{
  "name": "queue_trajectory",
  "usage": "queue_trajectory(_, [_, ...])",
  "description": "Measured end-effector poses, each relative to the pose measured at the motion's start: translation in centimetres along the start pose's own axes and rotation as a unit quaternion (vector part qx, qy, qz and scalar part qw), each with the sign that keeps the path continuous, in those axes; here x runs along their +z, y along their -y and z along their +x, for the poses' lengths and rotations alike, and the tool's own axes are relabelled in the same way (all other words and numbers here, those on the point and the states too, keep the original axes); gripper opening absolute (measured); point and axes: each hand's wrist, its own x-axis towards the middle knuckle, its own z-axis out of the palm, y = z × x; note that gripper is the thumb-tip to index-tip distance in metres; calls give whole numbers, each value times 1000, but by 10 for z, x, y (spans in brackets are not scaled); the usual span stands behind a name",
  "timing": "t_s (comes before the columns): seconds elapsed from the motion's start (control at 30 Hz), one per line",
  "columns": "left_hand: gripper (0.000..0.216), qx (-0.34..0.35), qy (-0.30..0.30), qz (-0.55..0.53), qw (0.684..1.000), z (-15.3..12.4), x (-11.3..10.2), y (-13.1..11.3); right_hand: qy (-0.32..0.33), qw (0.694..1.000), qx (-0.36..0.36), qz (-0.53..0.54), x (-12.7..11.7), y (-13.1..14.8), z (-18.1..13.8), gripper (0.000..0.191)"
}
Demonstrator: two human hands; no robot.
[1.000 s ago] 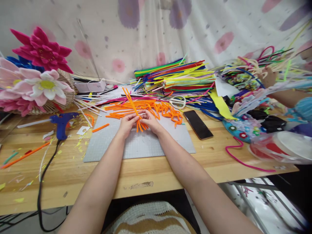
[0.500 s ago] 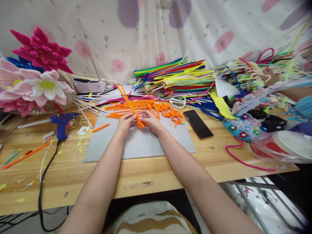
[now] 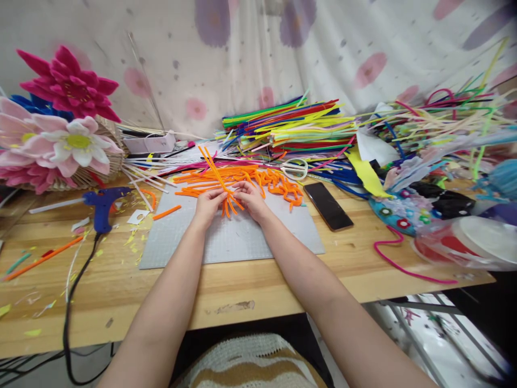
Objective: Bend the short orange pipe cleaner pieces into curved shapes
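Observation:
Several orange pipe cleaners (image 3: 216,171) are gathered in a bundle above the grey cutting mat (image 3: 238,245). Their long ends point up and away, while short ends fan out below my fingers. My left hand (image 3: 210,207) pinches the bundle from the left, fingers closed. From the right, my right hand (image 3: 250,200) grips it near the same spot, with its fingertips pressed together. Just behind both hands lies a pile of straight and bent orange pipe cleaners (image 3: 278,186) on the mat. The exact crossing point is partly hidden by my fingers.
A blue glue gun (image 3: 103,207) with a black cord lies left, near felt flowers (image 3: 76,137). Right of the mat is a phone (image 3: 328,206). White-handled scissors (image 3: 294,168) and a stack of coloured pipe cleaners (image 3: 291,126) are behind. A plastic tub (image 3: 476,242) stands right.
The short lower ends of the orange bundle have spread apart more widely. Its long ends have shifted slightly right. At the far right, a person's hand and forearm have moved mostly out of sight.

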Motion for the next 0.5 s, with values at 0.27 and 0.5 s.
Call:
queue_trajectory(0.27, [35, 2, 0, -12, 1000, -1, -2, -2, 28, 997, -16, -69, 5, 0, -1, 30])
queue_trajectory(0.5, [36, 1, -6, -6, 1000, 0, -2, -1, 57, 991, 19, -119, 4, -1, -1, 31])
